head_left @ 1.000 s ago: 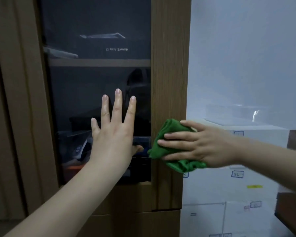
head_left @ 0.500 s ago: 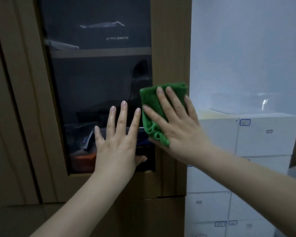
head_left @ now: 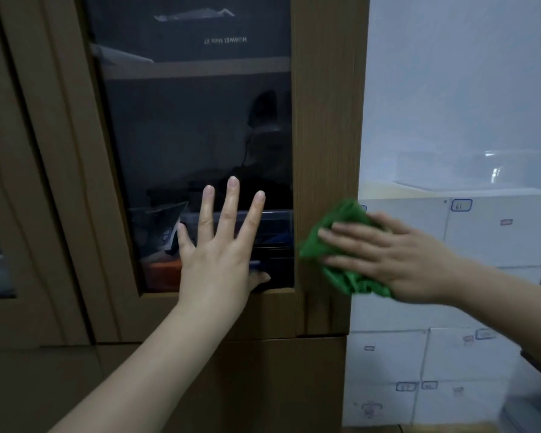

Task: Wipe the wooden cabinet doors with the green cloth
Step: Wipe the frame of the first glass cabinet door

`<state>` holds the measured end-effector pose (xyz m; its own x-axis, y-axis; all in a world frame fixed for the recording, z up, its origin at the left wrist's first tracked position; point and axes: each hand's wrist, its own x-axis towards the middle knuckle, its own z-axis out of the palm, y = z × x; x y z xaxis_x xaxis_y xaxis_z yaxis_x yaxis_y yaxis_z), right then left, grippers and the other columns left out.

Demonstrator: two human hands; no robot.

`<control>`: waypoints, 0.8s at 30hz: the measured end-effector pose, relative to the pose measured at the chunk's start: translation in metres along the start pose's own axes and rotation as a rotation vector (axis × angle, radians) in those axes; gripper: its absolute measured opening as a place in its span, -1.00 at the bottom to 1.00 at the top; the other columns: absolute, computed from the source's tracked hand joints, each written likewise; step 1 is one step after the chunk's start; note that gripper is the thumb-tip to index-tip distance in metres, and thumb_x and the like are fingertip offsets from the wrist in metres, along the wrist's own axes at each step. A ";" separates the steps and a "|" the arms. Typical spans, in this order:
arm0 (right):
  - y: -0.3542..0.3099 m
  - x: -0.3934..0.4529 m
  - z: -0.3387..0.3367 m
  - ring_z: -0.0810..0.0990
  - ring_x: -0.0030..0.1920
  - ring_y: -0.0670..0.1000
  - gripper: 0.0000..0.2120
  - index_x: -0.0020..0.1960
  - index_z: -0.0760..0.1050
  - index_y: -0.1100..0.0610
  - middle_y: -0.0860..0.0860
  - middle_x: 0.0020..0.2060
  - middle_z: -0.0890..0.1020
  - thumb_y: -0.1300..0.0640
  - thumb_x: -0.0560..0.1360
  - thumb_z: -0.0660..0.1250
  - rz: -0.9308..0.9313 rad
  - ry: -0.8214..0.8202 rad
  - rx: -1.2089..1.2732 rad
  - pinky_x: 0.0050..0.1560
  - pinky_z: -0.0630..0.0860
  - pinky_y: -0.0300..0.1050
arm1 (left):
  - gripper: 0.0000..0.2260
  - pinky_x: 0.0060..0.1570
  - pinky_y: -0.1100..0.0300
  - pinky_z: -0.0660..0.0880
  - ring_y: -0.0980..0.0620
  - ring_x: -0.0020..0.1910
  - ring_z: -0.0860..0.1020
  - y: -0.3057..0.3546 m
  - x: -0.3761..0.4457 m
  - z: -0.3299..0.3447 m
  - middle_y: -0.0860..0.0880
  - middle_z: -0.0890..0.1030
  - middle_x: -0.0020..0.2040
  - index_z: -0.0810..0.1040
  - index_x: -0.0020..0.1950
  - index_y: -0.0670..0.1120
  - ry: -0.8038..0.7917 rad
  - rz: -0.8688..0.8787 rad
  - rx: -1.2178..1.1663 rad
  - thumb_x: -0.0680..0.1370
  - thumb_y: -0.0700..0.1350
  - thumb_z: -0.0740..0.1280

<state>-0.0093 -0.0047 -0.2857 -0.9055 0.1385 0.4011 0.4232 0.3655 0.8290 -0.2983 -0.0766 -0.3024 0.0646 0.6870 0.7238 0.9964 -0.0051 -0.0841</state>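
While pressed flat-fingered by right hand (head_left: 397,254) onto cabinet door (head_left: 325,120) near its right edge, green cloth (head_left: 334,245) risks sliding off; left hand (head_left: 219,254), fingers spread, braces glass pane (head_left: 194,135), may smudge it.

A: We see a dim indoor picture, don't we? The wooden cabinet door (head_left: 325,120) looks muddy brown, and the white wall (head_left: 456,89) at right is the brightest part.

B: Yes, and we note faint reflections in the dark glass pane (head_left: 200,135). The right hand (head_left: 397,257) and green cloth (head_left: 334,242) are smeared with motion blur.

A: The left hand (head_left: 219,254) looks sharper to us. Straight edges bow near the frame's left side, and the white boxes (head_left: 419,370) look soft.
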 end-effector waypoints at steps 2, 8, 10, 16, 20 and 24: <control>0.006 0.014 -0.007 -0.05 0.62 0.07 -0.38 0.61 0.05 -0.01 0.06 0.62 0.02 -0.03 0.58 0.10 0.262 0.083 0.016 0.58 -0.15 0.09 | 0.10 0.36 -0.44 0.17 -0.21 0.58 -0.22 0.000 -0.006 0.002 -0.08 -0.24 0.63 -0.20 0.61 0.11 0.019 0.007 -0.003 0.35 0.23 0.52; -0.039 0.062 -0.005 -0.10 0.62 0.18 -0.33 0.63 0.03 -0.04 0.15 0.62 -0.03 -0.24 0.61 0.12 0.639 0.184 0.120 0.56 -0.09 0.21 | 0.15 0.35 -0.43 0.16 -0.20 0.59 -0.21 0.001 -0.023 0.013 -0.08 -0.23 0.63 -0.13 0.62 0.09 -0.010 0.031 -0.024 0.26 0.34 0.51; -0.056 0.062 0.000 -0.11 0.62 0.18 -0.30 0.63 0.02 -0.05 0.15 0.63 -0.07 -0.25 0.59 0.15 0.619 0.163 0.110 0.56 -0.12 0.21 | 0.22 0.34 -0.44 0.17 -0.21 0.59 -0.21 0.001 -0.028 0.017 -0.09 -0.22 0.63 -0.12 0.63 0.09 -0.041 0.047 -0.009 0.18 0.37 0.53; -0.107 0.033 0.023 -0.06 0.62 0.11 -0.33 0.64 0.03 -0.01 0.10 0.63 -0.02 -0.13 0.58 0.11 0.318 0.044 0.087 0.57 -0.21 0.13 | 0.26 0.30 -0.46 0.21 -0.24 0.59 -0.12 -0.004 -0.032 0.030 -0.13 -0.12 0.64 -0.04 0.63 0.06 0.004 0.073 0.000 0.12 0.24 0.63; -0.093 -0.006 0.032 -0.10 0.62 0.05 -0.32 0.63 0.06 0.00 0.05 0.64 -0.07 -0.01 0.53 0.13 0.021 -0.065 0.052 0.57 -0.24 0.10 | 0.25 0.33 -0.43 0.18 -0.23 0.59 -0.15 -0.004 -0.032 0.029 -0.12 -0.14 0.64 -0.08 0.63 0.07 -0.024 0.065 0.016 0.15 0.26 0.61; -0.046 -0.032 0.023 -0.11 0.62 0.01 -0.30 0.58 0.14 0.02 0.02 0.63 -0.10 0.10 0.43 0.10 -0.058 -0.078 0.087 0.58 -0.21 0.06 | 0.22 0.36 -0.42 0.17 -0.23 0.59 -0.18 -0.004 -0.034 0.029 -0.12 -0.18 0.63 -0.12 0.63 0.07 -0.034 0.069 0.026 0.20 0.26 0.59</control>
<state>-0.0008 -0.0045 -0.3456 -0.9295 0.1845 0.3192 0.3687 0.4534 0.8115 -0.3065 -0.0787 -0.3460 0.1310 0.7101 0.6918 0.9878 -0.0345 -0.1516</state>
